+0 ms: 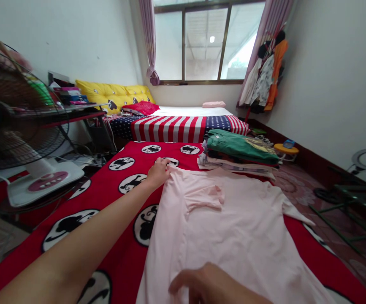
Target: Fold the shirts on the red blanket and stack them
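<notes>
A pale pink T-shirt lies spread on a red blanket with black-and-white round prints. Its left side is folded inward, with one sleeve lying across the body. At the shirt's far left corner, my left hand has its fingers closed on the fabric edge. My right hand is over the near part of the shirt, slightly blurred, its fingers bent and apart with nothing visible in them. The lower hem is partly hidden by this hand and the frame edge.
A stack of folded clothes, green on top, sits beyond the shirt. At left stands a fan by a cluttered table. A bed is beneath the window. Right of the blanket are an orange stool and a green metal frame.
</notes>
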A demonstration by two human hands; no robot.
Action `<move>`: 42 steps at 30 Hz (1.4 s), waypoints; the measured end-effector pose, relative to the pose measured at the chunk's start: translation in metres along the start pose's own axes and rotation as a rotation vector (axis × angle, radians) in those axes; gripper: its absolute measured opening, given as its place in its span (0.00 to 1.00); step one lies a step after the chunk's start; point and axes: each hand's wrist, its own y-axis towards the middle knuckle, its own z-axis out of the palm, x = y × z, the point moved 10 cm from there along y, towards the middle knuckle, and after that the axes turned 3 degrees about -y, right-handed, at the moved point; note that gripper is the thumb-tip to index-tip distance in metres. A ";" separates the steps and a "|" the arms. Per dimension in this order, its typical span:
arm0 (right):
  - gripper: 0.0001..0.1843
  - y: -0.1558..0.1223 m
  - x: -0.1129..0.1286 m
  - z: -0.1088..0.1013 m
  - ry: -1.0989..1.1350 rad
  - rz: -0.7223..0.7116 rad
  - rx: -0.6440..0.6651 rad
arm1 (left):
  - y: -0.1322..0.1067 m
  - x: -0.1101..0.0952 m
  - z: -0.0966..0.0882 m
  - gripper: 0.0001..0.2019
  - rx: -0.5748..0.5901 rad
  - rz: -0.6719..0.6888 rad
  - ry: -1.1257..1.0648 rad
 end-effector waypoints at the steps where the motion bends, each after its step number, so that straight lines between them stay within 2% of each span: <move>1: 0.22 -0.002 -0.003 -0.022 -0.077 0.003 -0.119 | -0.008 0.004 -0.003 0.19 -0.001 -0.014 0.002; 4: 0.16 -0.007 -0.019 -0.095 -0.334 0.065 -0.503 | -0.028 0.014 -0.005 0.18 0.043 -0.041 0.002; 6: 0.15 -0.004 -0.029 -0.132 -0.485 0.053 -0.687 | -0.038 0.016 -0.002 0.18 0.085 -0.049 -0.004; 8: 0.18 0.003 -0.039 -0.159 -0.582 0.022 -0.833 | -0.044 0.013 0.000 0.19 0.091 -0.053 0.005; 10: 0.24 0.012 -0.049 -0.175 -0.629 0.009 -0.912 | -0.048 0.001 -0.003 0.21 0.035 -0.010 0.050; 12: 0.29 0.022 -0.055 -0.181 -0.660 -0.003 -0.917 | -0.051 -0.021 -0.003 0.19 -0.022 0.113 0.079; 14: 0.30 0.030 -0.055 -0.180 -0.680 -0.023 -0.871 | -0.056 -0.046 0.006 0.15 0.001 0.272 0.044; 16: 0.21 0.033 -0.056 -0.177 -0.685 -0.026 -0.820 | -0.061 -0.061 0.023 0.15 0.088 0.376 -0.009; 17: 0.15 0.032 -0.057 -0.177 -0.691 -0.021 -0.809 | -0.062 -0.063 0.033 0.16 0.133 0.387 -0.017; 19: 0.10 0.025 -0.059 -0.177 -0.719 -0.013 -0.814 | -0.063 -0.055 0.051 0.22 0.214 0.336 0.012; 22: 0.11 0.014 -0.062 -0.175 -0.738 -0.028 -0.818 | -0.062 -0.036 0.067 0.33 0.288 0.228 0.097; 26: 0.13 0.007 -0.063 -0.169 -0.677 -0.041 -0.806 | -0.059 -0.036 0.064 0.34 0.358 0.170 0.172; 29: 0.12 -0.001 -0.063 -0.170 -0.575 -0.065 -0.795 | -0.058 -0.057 0.051 0.29 0.313 0.162 0.235; 32: 0.12 -0.029 -0.075 -0.184 -0.518 -0.068 -0.854 | -0.072 -0.097 0.045 0.23 0.204 0.347 0.161; 34: 0.13 -0.061 -0.093 -0.202 -0.567 -0.005 -0.947 | -0.091 -0.116 0.058 0.25 0.244 0.470 0.068; 36: 0.15 -0.099 -0.117 -0.221 -0.649 0.101 -1.037 | -0.106 -0.121 0.074 0.27 0.291 0.500 0.025; 38: 0.17 -0.135 -0.144 -0.239 -0.720 0.245 -1.087 | -0.114 -0.118 0.082 0.28 0.276 0.480 0.025; 42: 0.15 -0.179 -0.194 -0.255 -0.771 0.562 -0.996 | -0.116 -0.115 0.084 0.27 0.237 0.464 0.025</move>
